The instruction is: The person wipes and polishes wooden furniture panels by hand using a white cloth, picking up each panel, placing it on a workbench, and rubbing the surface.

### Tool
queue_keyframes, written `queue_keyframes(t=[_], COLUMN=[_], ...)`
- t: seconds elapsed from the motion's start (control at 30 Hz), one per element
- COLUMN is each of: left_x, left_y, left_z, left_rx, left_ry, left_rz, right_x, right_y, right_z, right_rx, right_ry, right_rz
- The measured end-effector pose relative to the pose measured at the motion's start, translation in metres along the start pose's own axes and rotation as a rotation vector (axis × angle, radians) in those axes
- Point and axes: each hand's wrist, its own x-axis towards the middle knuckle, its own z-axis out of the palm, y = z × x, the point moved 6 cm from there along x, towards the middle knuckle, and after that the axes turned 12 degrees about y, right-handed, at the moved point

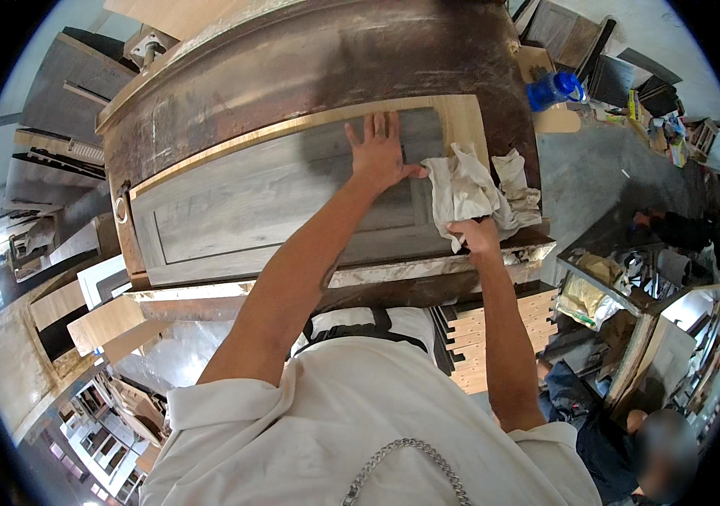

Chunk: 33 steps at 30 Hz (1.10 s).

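Note:
A grey wood-grain cabinet door [242, 215], a flat panel inside a frame, lies on the worn brown workbench [200, 139]. My left hand [377, 153] rests on the door's far right part, fingers spread. Its thumb reaches the edge of a crumpled off-white cloth [461, 190]. At the door's right end, my right hand [478, 236] is closed on the near edge of this cloth. Something small and dark shows by the right fingers, but I cannot make out what. More off-white cloth [518, 190] is bunched at the right; whether it is the same piece is unclear.
Pale wood strips [461, 118] show along the door's edges. A blue plastic jug [554, 89] stands past the bench's far right corner. Stacked light wood pieces [503, 337] sit below the bench's near side. Another person [609, 455] is low at the right, near cluttered shelving.

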Motion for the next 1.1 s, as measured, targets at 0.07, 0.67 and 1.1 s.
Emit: queue_keyframes(t=[0.07,0.67,1.1], left_x=[0.0,-0.085,-0.12], left_y=[0.002,0.048,0.065], left_z=[-0.002,0.026,0.018], left_rx=[-0.006,0.057,-0.07], left_ry=[-0.022,-0.02,-0.042], left_rz=[-0.006,0.586,0.734], right_x=[0.01,-0.066,-0.02], right_y=[0.01,-0.151,-0.039], right_z=[-0.002,-0.085,-0.041], right_rx=[-0.058,0.298,-0.106], right_ry=[-0.023,0.835,0.306], right_rz=[-0.015,-0.914,-0.646])
